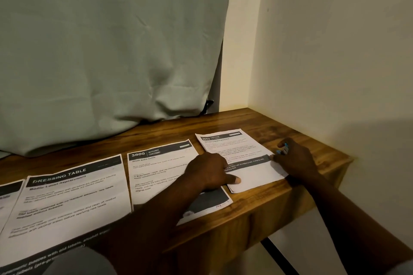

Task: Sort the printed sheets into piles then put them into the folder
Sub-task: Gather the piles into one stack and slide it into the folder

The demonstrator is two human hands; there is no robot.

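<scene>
Sheet 2652 (234,147) near table (297,134) corner; left hand (207,169) presses it; right hand (295,159) pinches blue object (282,149) at its right edge.

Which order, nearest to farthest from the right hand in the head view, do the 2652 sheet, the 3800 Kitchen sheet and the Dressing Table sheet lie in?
1. 2652 sheet: rightmost, with the right hand touching its right edge.
2. 3800 Kitchen sheet: in the middle, just left of the first.
3. Dressing Table sheet: farther left again.
</scene>
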